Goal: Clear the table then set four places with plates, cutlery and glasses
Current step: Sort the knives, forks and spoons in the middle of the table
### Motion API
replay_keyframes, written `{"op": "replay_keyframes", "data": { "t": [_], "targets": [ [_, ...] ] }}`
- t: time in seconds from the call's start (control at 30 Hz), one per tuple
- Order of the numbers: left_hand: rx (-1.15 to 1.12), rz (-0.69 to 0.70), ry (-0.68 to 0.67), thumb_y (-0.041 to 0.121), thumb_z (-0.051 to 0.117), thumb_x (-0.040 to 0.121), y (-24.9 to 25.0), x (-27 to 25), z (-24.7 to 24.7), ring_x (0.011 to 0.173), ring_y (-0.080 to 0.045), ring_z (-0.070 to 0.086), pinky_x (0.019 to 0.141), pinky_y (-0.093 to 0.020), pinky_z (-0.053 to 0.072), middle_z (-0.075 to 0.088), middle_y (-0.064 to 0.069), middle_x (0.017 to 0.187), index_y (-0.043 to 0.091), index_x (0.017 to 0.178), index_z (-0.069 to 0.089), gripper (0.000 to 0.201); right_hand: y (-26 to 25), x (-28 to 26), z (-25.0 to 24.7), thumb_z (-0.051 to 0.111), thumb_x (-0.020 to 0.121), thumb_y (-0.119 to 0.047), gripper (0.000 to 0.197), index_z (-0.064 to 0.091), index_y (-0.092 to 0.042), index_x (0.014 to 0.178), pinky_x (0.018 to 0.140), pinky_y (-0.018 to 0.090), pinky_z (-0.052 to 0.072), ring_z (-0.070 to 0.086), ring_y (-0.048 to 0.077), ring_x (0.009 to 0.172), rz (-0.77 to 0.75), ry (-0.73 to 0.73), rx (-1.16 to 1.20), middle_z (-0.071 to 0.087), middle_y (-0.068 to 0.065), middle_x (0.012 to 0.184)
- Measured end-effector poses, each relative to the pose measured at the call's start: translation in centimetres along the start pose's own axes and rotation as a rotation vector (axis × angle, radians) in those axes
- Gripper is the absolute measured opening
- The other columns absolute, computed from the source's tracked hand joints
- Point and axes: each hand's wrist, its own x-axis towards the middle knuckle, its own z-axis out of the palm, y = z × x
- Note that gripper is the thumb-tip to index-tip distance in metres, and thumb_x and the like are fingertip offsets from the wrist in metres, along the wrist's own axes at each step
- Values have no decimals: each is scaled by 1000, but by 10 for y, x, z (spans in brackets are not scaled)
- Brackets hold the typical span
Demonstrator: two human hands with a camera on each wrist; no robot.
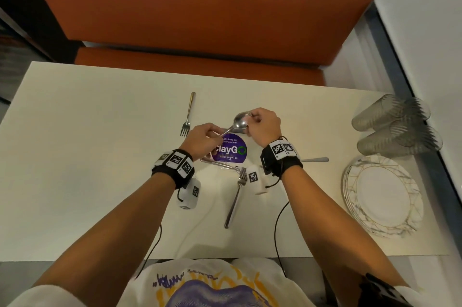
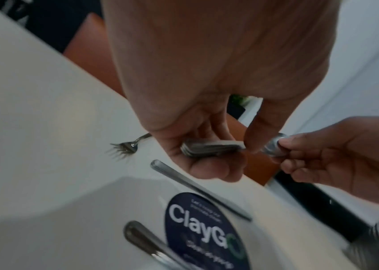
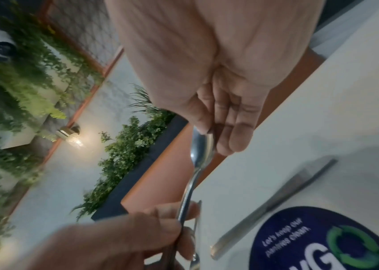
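Observation:
Both hands hold a small stack of metal spoons [image 1: 240, 120] above the middle of the white table [image 1: 87, 156]. My left hand [image 1: 212, 135] grips the stacked handles [image 2: 211, 146]. My right hand [image 1: 251, 118] pinches the top bowl [image 3: 202, 146] between thumb and fingertips. One fork [image 1: 187, 114] lies farther out on the table, and another fork [image 1: 236, 196] lies close to me. A cutlery handle [image 1: 315, 159] sticks out from behind my right wrist. A stack of marbled plates [image 1: 382, 194] and several clear glasses [image 1: 395, 126] lying on their sides are at the right edge.
A round purple ClayGo sticker [image 1: 231, 149] marks the table centre, with loose cutlery handles [image 2: 197, 188] lying beside it. An orange bench seat [image 1: 200, 19] runs along the far side. Cables trail from my wrist cameras over the near table edge.

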Motion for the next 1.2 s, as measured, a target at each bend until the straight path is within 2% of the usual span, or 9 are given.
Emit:
{"op": "replay_keyframes", "data": {
  "t": [0.13, 0.27, 0.37, 0.47, 0.63, 0.7, 0.87, 1.07, 1.2],
  "targets": [
    [191, 76, 97, 15, 75, 90, -18, 16, 0, 87, -13, 69, 60, -17, 55, 70, 0, 102, 22, 101, 67, 15, 31, 1, 2, 62, 90, -13, 13, 73, -14, 97, 69, 38, 64, 73, 18, 61, 301, 4, 198, 75, 5, 72],
    [627, 129, 152, 27, 74, 89, -30, 30, 12, 99, -16, 63, 78, -31, 52, 65, 3, 111, 27, 102, 73, 13, 59, -6, 13, 65, 87, -7, 18, 72, -7, 104, 63, 36, 64, 73, 20, 59, 480, -36, 279, 75, 10, 71],
    [760, 146, 161, 29, 71, 91, -34, 38, 21, 112, -19, 59, 85, -37, 53, 66, 1, 118, 27, 113, 76, 23, 72, -6, 20, 64, 87, -7, 10, 74, -7, 89, 68, 43, 64, 75, 25, 61, 539, -84, 271, 75, 9, 66],
    [786, 164, 188, 22, 69, 92, -35, 42, 28, 117, -22, 57, 88, -43, 57, 68, -2, 119, 20, 114, 76, 23, 79, -3, 22, 66, 86, -10, 13, 73, -11, 75, 67, 43, 64, 75, 25, 61, 534, -95, 224, 74, 8, 63],
    [742, 156, 208, 14, 71, 91, -39, 44, 35, 119, -24, 55, 87, -45, 58, 68, -6, 116, 14, 108, 77, 18, 87, 1, 25, 68, 84, -14, 11, 75, -5, 86, 60, 44, 63, 74, 27, 60, 485, -94, 108, 73, 11, 67],
    [742, 161, 212, 14, 72, 90, -41, 44, 35, 119, -25, 54, 86, -43, 57, 68, -6, 116, 14, 108, 78, 18, 91, 3, 28, 65, 81, -19, 16, 75, -5, 81, 60, 48, 62, 73, 31, 64, 453, -95, 62, 73, 14, 67],
    [731, 155, 239, 12, 73, 89, -42, 45, 36, 113, -28, 54, 86, -39, 53, 68, -7, 114, 13, 107, 78, 19, 96, 5, 34, 68, 78, -25, 9, 66, -24, 86, 69, 41, 63, 73, 25, 75, 433, -65, 64, 74, 6, 82],
    [721, 134, 203, 12, 74, 89, -41, 46, 34, 115, -27, 53, 89, -38, 53, 65, -8, 117, 14, 110, 76, 21, 98, 3, 34, 71, 82, -25, 11, 60, -27, 82, 73, 44, 63, 72, 28, 78, 417, -59, 61, 74, 6, 85],
    [746, 154, 214, 18, 79, 86, -43, 39, 32, 112, -30, 55, 93, -44, 54, 63, -12, 121, 11, 119, 72, 34, 90, -3, 23, 69, 88, -26, 18, 65, -15, 102, 62, 29, 56, 67, 22, 79, 419, -34, 46, 72, 4, 94]
  ]
}}
